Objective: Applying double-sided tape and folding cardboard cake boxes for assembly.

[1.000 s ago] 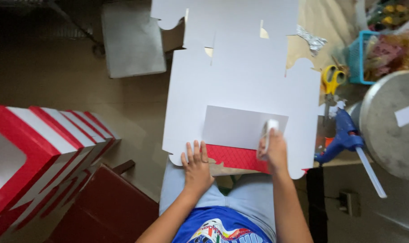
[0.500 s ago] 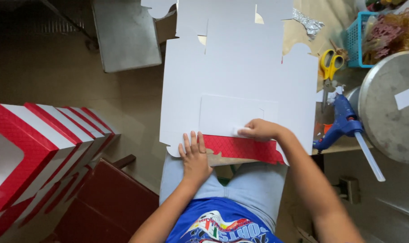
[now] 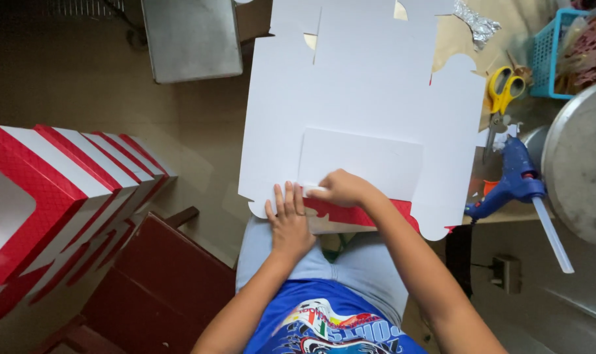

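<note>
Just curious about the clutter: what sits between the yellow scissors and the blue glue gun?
In the head view, almost nothing: the yellow scissors point their blades down toward the blue glue gun, with only white scraps between.

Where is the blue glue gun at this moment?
In the head view, the blue glue gun lies on the right side of the table, just right of the white cardboard sheet and below the yellow scissors, apart from both hands.

One head-worn camera looks steeply down from close above, over the person's lap (blue shirt at the bottom edge), onto a flat white die-cut cardboard sheet filling mid-frame.
</note>
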